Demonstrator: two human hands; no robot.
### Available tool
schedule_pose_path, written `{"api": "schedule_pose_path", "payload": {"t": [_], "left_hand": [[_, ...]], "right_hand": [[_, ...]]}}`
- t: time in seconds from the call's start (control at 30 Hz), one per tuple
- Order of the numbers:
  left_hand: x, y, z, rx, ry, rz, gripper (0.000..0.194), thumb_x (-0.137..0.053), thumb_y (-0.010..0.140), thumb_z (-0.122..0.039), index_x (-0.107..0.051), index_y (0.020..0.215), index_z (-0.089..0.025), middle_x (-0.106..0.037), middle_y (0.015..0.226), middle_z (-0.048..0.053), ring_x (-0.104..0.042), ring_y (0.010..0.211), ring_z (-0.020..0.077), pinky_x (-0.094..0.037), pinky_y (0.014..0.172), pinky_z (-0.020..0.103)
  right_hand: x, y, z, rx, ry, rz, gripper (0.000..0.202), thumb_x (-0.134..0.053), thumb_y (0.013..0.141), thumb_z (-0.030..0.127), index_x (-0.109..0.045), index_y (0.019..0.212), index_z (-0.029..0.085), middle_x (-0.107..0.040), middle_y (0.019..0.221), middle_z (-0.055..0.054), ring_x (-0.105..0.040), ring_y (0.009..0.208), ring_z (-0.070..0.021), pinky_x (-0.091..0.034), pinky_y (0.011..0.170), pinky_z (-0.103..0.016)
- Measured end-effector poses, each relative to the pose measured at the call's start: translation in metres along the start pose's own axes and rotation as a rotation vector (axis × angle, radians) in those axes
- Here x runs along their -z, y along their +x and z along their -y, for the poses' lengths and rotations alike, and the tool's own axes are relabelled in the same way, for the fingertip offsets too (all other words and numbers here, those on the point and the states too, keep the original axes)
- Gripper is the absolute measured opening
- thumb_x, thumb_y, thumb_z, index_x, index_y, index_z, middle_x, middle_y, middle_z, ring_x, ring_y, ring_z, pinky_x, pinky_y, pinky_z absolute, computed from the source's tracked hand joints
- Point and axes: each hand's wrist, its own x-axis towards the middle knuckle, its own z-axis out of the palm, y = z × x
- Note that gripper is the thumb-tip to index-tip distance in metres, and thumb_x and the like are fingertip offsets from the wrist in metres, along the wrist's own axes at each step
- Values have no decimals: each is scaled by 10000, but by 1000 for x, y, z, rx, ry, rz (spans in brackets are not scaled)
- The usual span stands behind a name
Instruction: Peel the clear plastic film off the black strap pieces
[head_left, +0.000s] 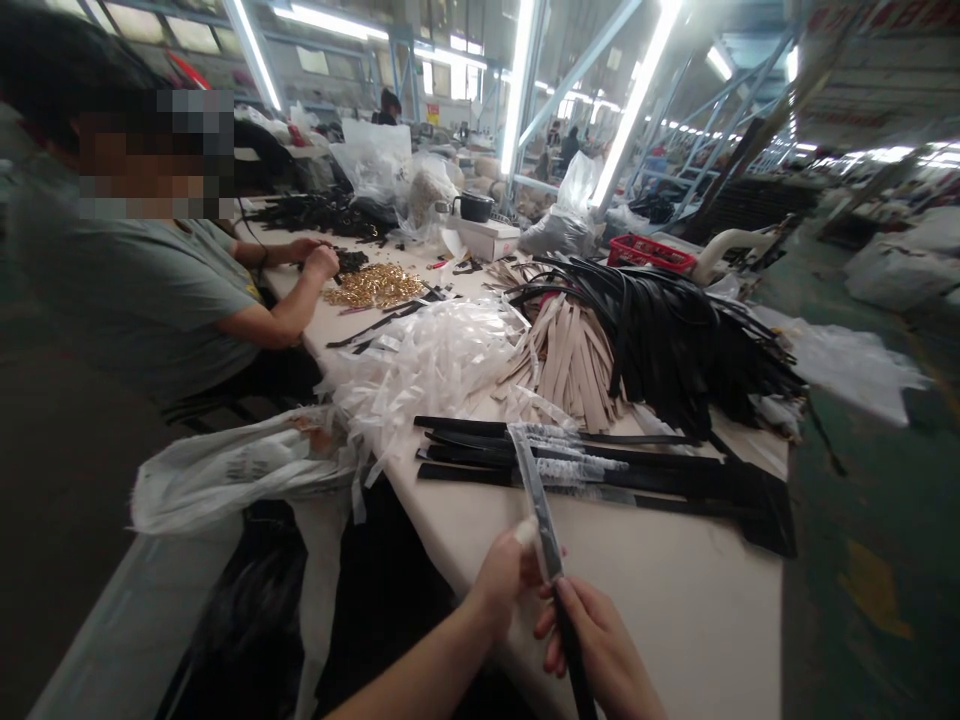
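Note:
A long black strap (574, 645) slants up and away from me over the front of the table, its far part covered with clear plastic film (531, 475). My right hand (604, 635) is closed around the strap, thumb on top. Just beyond it, my left hand (501, 572) pinches the film-covered part from the left side; something white covers its thumb tip. Behind the hands lies a row of black straps (480, 452), several with crinkled clear film around their middles. The far end of the held strap overlaps this row.
White plastic strips (442, 350) are heaped left of centre, beside beige strips (574, 360) and a large pile of black straps (675, 340). Gold metal fittings (379, 287) lie near a co-worker (150, 270) seated at left. A white sack (225, 470) hangs by the table's left edge.

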Motion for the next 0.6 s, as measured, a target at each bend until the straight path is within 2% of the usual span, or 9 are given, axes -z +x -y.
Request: {"api": "schedule_pose_path", "payload": {"t": [0.07, 0.17, 0.27, 0.33, 0.4, 0.5, 0.6], "left_hand": [[-4, 11, -20, -42, -47, 4, 389, -617, 829, -504, -635, 943, -133, -735, 848, 132, -691, 683, 223, -513, 647, 324], [-13, 21, -40, -200, -61, -28, 340, -575, 858, -478, -589, 918, -145, -736, 860, 141, -701, 718, 236, -521, 729, 370], [-21, 17, -30, -292, -46, -100, 363, -560, 855, -527, -553, 883, -166, -736, 836, 130, -695, 687, 234, -518, 723, 379], [-22, 10, -12, -245, -13, -103, 390, -554, 843, -568, -534, 864, -179, -734, 799, 121, -687, 657, 232, -511, 681, 363], [-21, 4, 1, -168, 21, -104, 395, -550, 834, -584, -523, 851, -190, -732, 780, 112, -678, 633, 227, -497, 635, 341], [-15, 3, -2, -128, 57, -121, 391, -549, 829, -577, -536, 865, -188, -739, 814, 120, -680, 653, 223, -485, 629, 326], [-11, 6, -11, -212, 50, -141, 374, -565, 822, -551, -544, 868, -180, -740, 834, 127, -681, 692, 216, -492, 698, 335]], "right_hand": [[-3, -2, -7, -19, 45, 18, 582, -514, 848, 711, -587, 950, 143, -688, 702, -57, -595, 412, -123, -425, 372, -203], [-8, -6, -19, -62, 63, 73, 600, -533, 825, 725, -576, 958, 142, -686, 691, -57, -612, 428, -133, -434, 378, -202], [-12, -5, -21, -76, 20, 72, 624, -499, 813, 762, -569, 912, 151, -652, 590, -32, -542, 340, -120, -355, 318, -188], [-13, -1, -15, 2, -56, 23, 586, -477, 848, 732, -575, 848, 154, -627, 550, -20, -506, 322, -107, -330, 314, -189], [-13, 2, -9, 85, -122, -23, 541, -487, 877, 682, -578, 790, 156, -621, 554, -22, -521, 355, -110, -363, 344, -200], [-13, 1, -10, 39, -70, 37, 529, -527, 847, 691, -581, 867, 165, -653, 629, -32, -596, 421, -149, -428, 388, -224], [-15, -4, -18, -89, 1, 101, 620, -508, 786, 780, -556, 916, 176, -645, 594, -24, -599, 397, -168, -404, 359, -224]]}}
